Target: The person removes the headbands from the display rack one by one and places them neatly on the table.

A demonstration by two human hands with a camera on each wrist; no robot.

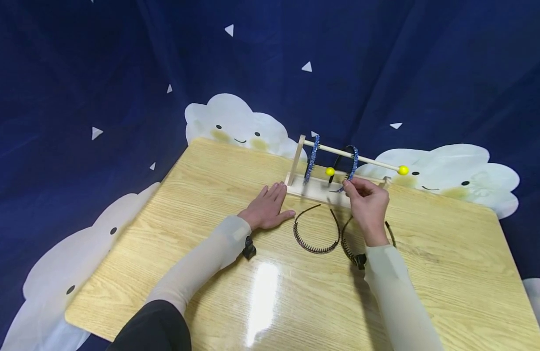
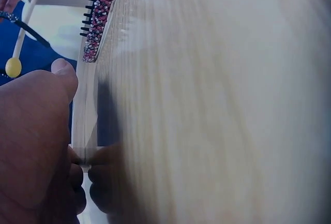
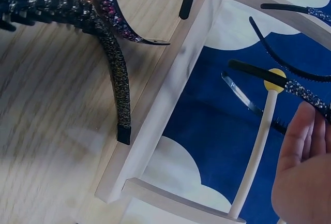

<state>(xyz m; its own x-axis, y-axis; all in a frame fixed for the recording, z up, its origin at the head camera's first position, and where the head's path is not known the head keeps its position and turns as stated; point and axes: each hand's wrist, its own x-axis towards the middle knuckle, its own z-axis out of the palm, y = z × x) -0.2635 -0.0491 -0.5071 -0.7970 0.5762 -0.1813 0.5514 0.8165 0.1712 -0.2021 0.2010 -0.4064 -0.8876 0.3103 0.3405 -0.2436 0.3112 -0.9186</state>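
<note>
A wooden stand (image 1: 320, 189) has two rods, each tipped with a yellow ball (image 1: 403, 170). My right hand (image 1: 368, 204) pinches the lower part of a blue glitter headband (image 1: 355, 163), which crosses the long upper rod (image 1: 375, 162). In the right wrist view, the fingers touch the glittery band (image 3: 307, 95) beside one yellow ball. Another blue glitter headband (image 1: 313, 158) hangs from that upper rod near the left upright. My left hand (image 1: 267, 207) lies flat on the table, fingers straight, fingertips at the left end of the stand's base.
Two dark toothed headbands lie on the wooden table (image 1: 235, 190) in front of the stand: one headband (image 1: 316, 250) between the hands, the other headband (image 1: 346, 243) partly beneath the right wrist. A dark blue curtain (image 1: 252, 58) with white clouds stands behind the table.
</note>
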